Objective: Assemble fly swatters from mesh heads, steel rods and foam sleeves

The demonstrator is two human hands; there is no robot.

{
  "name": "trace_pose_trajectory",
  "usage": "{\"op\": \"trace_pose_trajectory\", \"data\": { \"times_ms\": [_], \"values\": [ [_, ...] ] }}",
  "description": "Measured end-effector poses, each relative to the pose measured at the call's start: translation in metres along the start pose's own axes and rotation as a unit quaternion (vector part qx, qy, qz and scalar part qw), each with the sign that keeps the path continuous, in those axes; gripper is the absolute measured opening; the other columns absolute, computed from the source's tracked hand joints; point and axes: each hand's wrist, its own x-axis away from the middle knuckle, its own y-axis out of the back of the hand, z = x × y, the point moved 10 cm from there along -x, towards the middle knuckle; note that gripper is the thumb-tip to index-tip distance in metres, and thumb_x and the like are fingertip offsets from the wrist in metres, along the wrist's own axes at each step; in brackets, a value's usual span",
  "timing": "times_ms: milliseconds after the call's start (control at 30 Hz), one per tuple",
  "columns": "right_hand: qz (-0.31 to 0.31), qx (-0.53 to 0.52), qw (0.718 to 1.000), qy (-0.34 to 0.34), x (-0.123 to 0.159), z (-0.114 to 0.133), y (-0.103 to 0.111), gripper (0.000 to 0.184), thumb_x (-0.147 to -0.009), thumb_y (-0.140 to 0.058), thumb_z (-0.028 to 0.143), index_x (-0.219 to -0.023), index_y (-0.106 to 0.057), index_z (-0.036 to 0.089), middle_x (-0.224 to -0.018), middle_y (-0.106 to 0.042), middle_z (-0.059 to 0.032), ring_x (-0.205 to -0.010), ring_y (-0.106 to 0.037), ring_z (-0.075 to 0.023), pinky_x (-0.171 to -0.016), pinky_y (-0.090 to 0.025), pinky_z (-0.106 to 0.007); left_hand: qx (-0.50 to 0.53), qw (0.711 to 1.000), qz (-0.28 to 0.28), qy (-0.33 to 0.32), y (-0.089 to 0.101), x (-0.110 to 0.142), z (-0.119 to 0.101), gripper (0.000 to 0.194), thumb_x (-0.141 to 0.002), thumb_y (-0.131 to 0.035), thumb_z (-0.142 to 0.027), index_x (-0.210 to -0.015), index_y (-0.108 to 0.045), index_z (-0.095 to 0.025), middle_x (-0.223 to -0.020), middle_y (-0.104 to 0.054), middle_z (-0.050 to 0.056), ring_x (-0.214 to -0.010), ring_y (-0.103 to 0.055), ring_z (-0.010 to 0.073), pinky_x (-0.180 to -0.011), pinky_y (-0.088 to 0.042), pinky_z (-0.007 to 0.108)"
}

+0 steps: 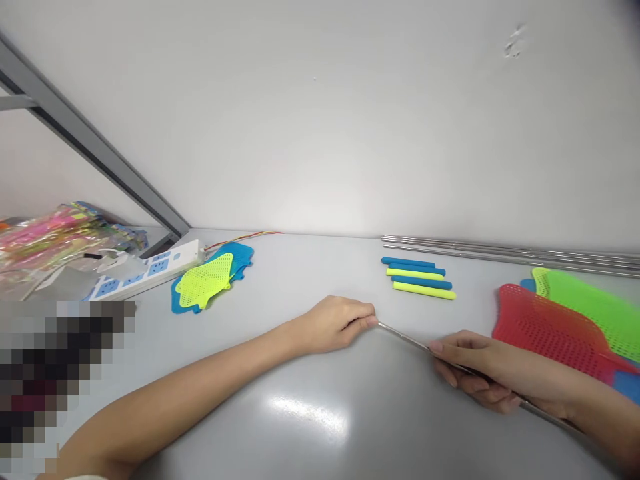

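Note:
A thin metal rod slants across the middle of the table, with a step in its thickness like a telescopic rod. My left hand is closed around its far-left tip and hides that end. Further along, my right hand grips the same rod, which passes through the fingers and out past the wrist. Behind the right hand lie several blue and yellow grip sleeves in a row. To its right are perforated fly swatter heads, a red one overlapping a green one, with blue ones partly showing beneath.
Several more metal rods lie along the wall at the back right. At left, a yellow swatter head rests on blue ones, beside a white power strip. Plastic-wrapped colourful items are heaped behind a grey metal frame.

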Motion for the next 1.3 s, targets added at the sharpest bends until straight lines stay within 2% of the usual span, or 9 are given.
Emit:
{"op": "trace_pose_trajectory", "data": {
  "times_ms": [333,733,1067,1300],
  "values": [
    [0.023,0.054,0.998,0.022,0.003,0.009,-0.007,0.041,-0.076,-0.036,0.054,-0.066,-0.048,0.016,-0.047,-0.028,0.0073,-0.038,-0.018,-0.0036,-0.035,-0.013,-0.018,-0.078,0.997,0.011,-0.018,-0.006,0.003,-0.003,0.029,-0.088,-0.024,-0.026,-0.064,-0.038,-0.018,-0.057,-0.041,-0.003,-0.052,-0.04,0.0092,-0.054,-0.031,0.02],
    [0.001,0.101,0.995,0.017,0.003,0.009,-0.006,0.043,-0.074,-0.037,0.058,-0.064,-0.046,0.016,-0.048,-0.028,0.0068,-0.039,-0.02,-0.0041,-0.036,-0.014,-0.018,-0.07,0.997,0.021,-0.006,-0.011,0.004,-0.008,0.03,-0.087,-0.024,-0.026,-0.06,-0.033,-0.018,-0.052,-0.036,-0.004,-0.047,-0.036,0.0087,-0.051,-0.029,0.019],
    [-0.039,0.137,0.99,0.008,0.002,0.01,-0.006,0.041,-0.075,-0.036,0.055,-0.062,-0.043,0.017,-0.049,-0.03,0.0062,-0.041,-0.025,-0.0043,-0.036,-0.019,-0.016,-0.122,0.992,0.008,-0.031,-0.015,0.005,-0.018,0.027,-0.087,-0.024,-0.023,-0.064,-0.038,-0.018,-0.053,-0.045,-0.003,-0.049,-0.04,0.0102,-0.053,-0.031,0.021],
    [-0.041,0.16,0.986,0.012,0.002,0.013,-0.008,0.041,-0.077,-0.034,0.053,-0.062,-0.045,0.016,-0.05,-0.033,0.0055,-0.04,-0.028,-0.0043,-0.036,-0.022,-0.017,-0.136,0.989,0.018,-0.049,-0.021,0.005,-0.027,0.028,-0.087,-0.025,-0.023,-0.065,-0.041,-0.018,-0.052,-0.049,-0.002,-0.049,-0.043,0.0107,-0.056,-0.033,0.023]
  ]
}}
